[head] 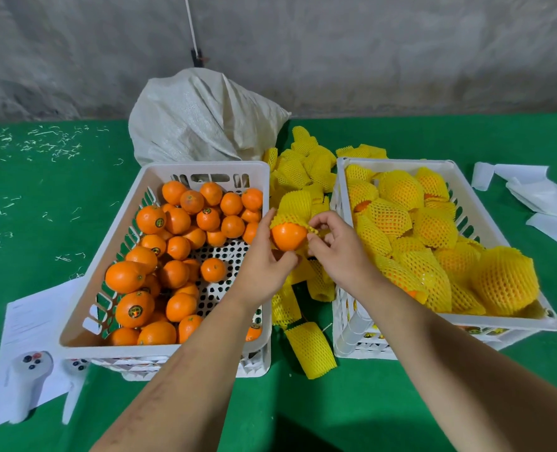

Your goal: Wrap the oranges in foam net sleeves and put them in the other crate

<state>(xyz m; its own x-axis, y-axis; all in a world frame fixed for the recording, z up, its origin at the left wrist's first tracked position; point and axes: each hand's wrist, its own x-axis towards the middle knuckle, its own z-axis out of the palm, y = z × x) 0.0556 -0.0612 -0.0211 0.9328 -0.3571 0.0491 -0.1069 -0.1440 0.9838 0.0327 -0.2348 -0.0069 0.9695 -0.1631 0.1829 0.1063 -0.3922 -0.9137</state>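
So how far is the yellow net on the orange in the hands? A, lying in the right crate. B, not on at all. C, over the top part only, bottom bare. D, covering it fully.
C: the foam net sleeve caps only the top of the orange, which both hands hold between the crates.

Both forearms bare, no sleeves, gloves or jewellery.

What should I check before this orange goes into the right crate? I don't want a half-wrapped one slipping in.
1. Sleeve covers orange: not ok, lower half bare.
2. Left hand grips the orange: ok.
3. Right hand pinches the sleeve edge: ok.
4. Right crate has room: ok, though crowded.
5. Spare sleeves between the crates: ok.
6. Sleeve untorn: cannot tell.
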